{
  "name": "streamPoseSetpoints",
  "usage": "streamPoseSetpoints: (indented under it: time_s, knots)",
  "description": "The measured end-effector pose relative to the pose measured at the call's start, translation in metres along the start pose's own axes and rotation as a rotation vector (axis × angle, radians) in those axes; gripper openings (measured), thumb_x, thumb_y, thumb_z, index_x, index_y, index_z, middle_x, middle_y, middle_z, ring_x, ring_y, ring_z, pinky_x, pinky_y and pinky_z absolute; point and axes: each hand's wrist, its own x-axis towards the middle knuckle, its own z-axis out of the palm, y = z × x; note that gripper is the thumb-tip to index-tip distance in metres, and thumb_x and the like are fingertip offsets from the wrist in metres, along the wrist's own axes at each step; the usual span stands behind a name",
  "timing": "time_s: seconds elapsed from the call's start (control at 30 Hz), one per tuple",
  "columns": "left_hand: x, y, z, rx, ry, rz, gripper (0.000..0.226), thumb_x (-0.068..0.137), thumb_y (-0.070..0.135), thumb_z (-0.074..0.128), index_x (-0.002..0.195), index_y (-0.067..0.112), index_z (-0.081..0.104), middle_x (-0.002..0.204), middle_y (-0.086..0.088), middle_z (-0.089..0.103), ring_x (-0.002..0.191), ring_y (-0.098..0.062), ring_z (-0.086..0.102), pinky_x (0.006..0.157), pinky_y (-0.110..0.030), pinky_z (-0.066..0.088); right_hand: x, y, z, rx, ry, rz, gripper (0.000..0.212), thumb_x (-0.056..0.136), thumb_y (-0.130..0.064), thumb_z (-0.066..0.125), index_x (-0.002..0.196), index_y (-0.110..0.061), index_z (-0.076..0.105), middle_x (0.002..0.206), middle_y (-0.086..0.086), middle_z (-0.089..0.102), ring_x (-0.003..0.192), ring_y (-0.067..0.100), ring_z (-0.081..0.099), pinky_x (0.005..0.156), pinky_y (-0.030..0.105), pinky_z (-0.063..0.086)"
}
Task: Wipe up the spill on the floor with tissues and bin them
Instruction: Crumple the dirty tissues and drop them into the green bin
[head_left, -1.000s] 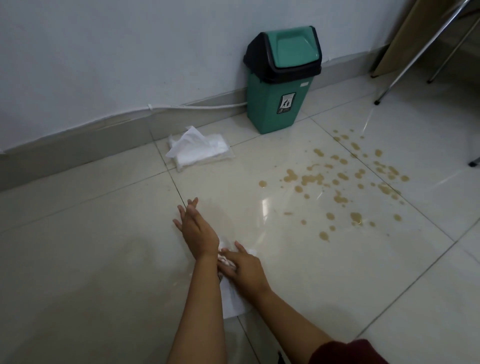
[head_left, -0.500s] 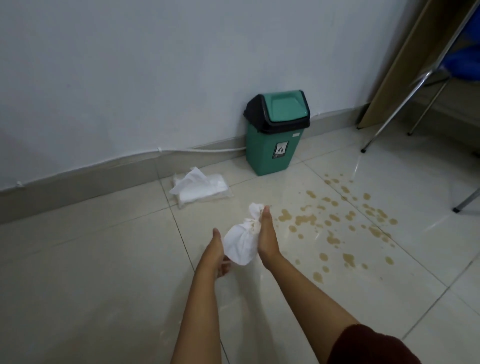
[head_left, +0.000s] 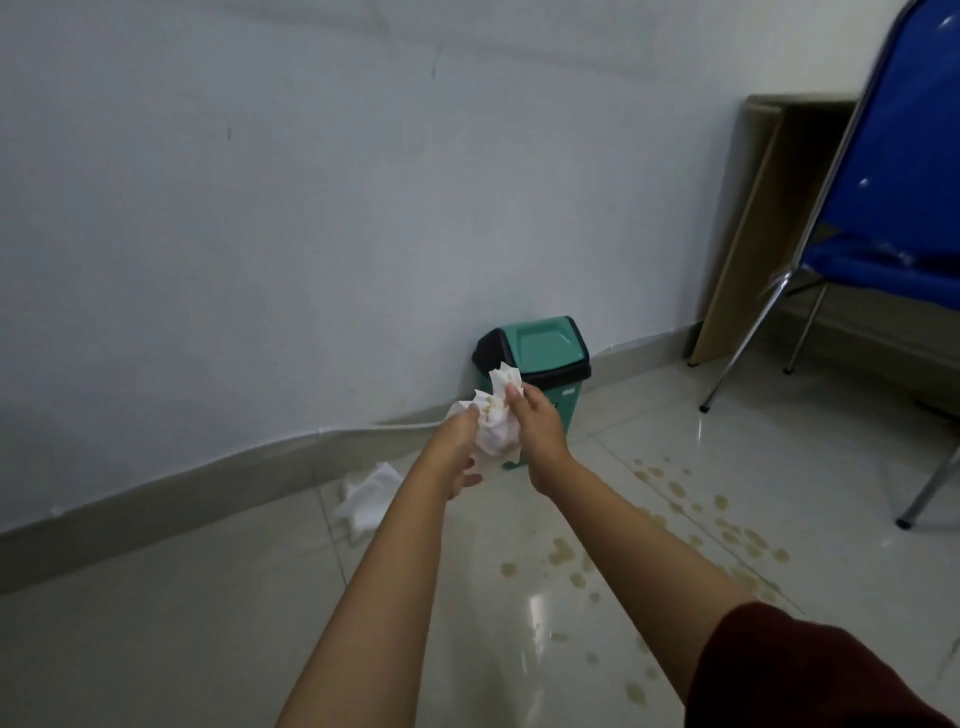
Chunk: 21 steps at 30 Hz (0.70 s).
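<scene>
Both hands have risen from the floor: the right hand (head_left: 537, 423) and left hand (head_left: 460, 441) now grip a stained, crumpled tissue (head_left: 496, 423) between them, raised before the green bin (head_left: 540, 353). The brown spill (head_left: 717, 525) remains on the tiles.

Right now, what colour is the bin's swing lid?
Green, set in a black frame, on the bin; the head view shows it.

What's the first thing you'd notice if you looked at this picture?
Two hands held out in the middle, the left hand and right hand, squeeze a crumpled, brown-stained tissue wad between them. Right behind it a green bin stands against the wall. Brown spill drops dot the shiny floor to the right, near a blue chair.
</scene>
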Motion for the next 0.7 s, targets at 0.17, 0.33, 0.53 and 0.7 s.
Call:
streamPoseSetpoints:
  time_s: [0.17, 0.33, 0.53, 0.7]
  knots:
    - [0.002, 0.057, 0.008, -0.103, -0.227, 0.066, 0.044, 0.101, 0.032, 0.040, 0.133, 0.002, 0.046, 0.129, -0.019, 0.056, 0.109, -0.034, 0.059, 0.085, -0.041, 0.052, 0.015, -0.054, -0.013, 0.107, 0.089, 0.039, 0.051, 0.084, -0.033, 0.073, 0.122, -0.010, 0.048, 0.105, 0.007, 0.062, 0.097, 0.024, 0.062, 0.091, 0.042, 0.053]
    - [0.007, 0.077, 0.007, -0.097, -0.238, 0.174, 0.036, 0.100, 0.027, 0.042, 0.127, 0.005, 0.050, 0.116, -0.013, 0.059, 0.098, -0.025, 0.060, 0.075, -0.031, 0.053, 0.025, -0.069, -0.025, 0.104, -0.038, -0.016, 0.033, 0.087, -0.021, 0.069, 0.113, 0.000, 0.065, 0.114, 0.017, 0.069, 0.094, 0.024, 0.067, 0.084, 0.035, 0.056]
    - [0.027, 0.066, -0.008, -0.056, -0.180, 0.207, 0.028, 0.095, 0.027, 0.052, 0.117, 0.009, 0.055, 0.117, -0.012, 0.063, 0.092, -0.021, 0.064, 0.086, -0.035, 0.049, 0.027, -0.062, -0.033, 0.096, -0.392, 0.067, 0.042, 0.092, -0.028, 0.061, 0.124, -0.001, 0.062, 0.122, 0.010, 0.067, 0.116, 0.022, 0.062, 0.098, 0.027, 0.049]
    - [0.045, 0.068, -0.019, -0.106, -0.147, 0.178, 0.036, 0.085, 0.028, 0.066, 0.112, 0.004, 0.057, 0.105, -0.012, 0.069, 0.085, -0.022, 0.067, 0.068, -0.031, 0.057, 0.039, -0.069, -0.042, 0.035, -0.471, 0.093, 0.037, 0.087, -0.002, 0.064, 0.123, -0.010, 0.062, 0.117, 0.004, 0.070, 0.102, 0.012, 0.069, 0.080, 0.017, 0.054]
